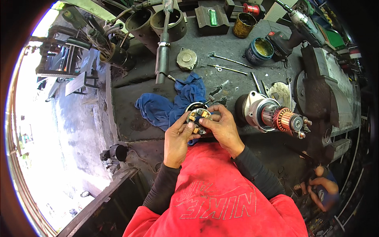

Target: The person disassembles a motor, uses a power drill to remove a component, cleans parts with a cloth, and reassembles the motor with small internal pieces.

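Observation:
Both my hands hold a round brush holder plate (192, 118) with copper-coloured carbon brushes, over the bench's front edge. My left hand (175, 144) grips its left side, thumb on the face. My right hand (227, 132) pinches the right side, its thumb pressing near the middle. A round metal rim (196, 106) shows just behind the plate; what it belongs to is partly hidden. Beside it lies a crumpled blue rag (156, 108). To the right, a starter motor armature (276, 117) with copper windings sticks out of a silver housing (254, 108).
Farther back lie a round metal end cover (186, 59), long bolts (229, 69), a blue grease tub (260, 50) and a rusty can (244, 26). A dark cylindrical tool (163, 59) hangs over the bench. At right stand a vise (316, 89) and cordless impact wrench (290, 39). Another person (325, 187) crouches lower right.

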A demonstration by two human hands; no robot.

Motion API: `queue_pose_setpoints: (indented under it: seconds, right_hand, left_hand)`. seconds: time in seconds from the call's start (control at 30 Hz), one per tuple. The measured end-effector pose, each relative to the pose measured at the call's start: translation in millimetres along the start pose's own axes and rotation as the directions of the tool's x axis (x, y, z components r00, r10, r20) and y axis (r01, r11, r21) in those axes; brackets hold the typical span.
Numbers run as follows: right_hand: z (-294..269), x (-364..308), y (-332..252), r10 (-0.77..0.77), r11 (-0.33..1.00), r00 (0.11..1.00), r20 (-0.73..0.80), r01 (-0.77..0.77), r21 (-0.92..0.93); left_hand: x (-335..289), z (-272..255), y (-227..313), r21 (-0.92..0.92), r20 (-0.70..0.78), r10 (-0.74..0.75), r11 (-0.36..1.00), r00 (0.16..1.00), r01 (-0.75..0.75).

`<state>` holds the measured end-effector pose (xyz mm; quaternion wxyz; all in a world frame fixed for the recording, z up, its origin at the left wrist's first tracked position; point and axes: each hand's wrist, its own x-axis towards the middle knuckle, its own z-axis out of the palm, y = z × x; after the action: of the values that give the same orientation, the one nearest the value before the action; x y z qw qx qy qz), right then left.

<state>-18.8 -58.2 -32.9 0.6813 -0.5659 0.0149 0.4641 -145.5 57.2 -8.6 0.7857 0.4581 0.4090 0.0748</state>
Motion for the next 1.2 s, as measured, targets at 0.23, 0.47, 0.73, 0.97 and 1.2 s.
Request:
queue_pose_setpoints:
  seconds: [0.23,0.47,0.73,0.97,1.2]
  right_hand:
    - [4.3,-0.7,-6.6,0.061,0.998,0.998,0.036,-0.062,0.031]
    - [3.8,2.2,-5.7,0.065,0.998,0.997,0.045,-0.065,0.017]
    - [-0.5,2.1,-4.7,0.077,0.996,0.994,0.079,-0.079,0.028]
    - [-3.2,5.4,-8.7,0.023,1.0,0.994,0.111,-0.021,-0.02]
    - [-2.2,-2.6,-12.5,0.06,0.993,0.99,0.126,-0.073,0.096]
  left_hand:
    - [-3.7,-9.1,-2.3,-0.014,0.037,0.043,0.999,0.998,-0.042]
    - [-2.6,-23.3,-2.3,-0.217,0.141,0.01,0.976,0.99,0.021]
    - [1.3,-28.5,-6.6,-0.247,0.175,-0.021,0.967,0.984,0.065]
    - [6.6,-34.7,-4.9,-0.317,0.194,-0.024,0.945,0.981,0.085]
    - [15.7,-36.7,-2.1,0.058,0.208,0.003,0.998,0.978,-0.016]
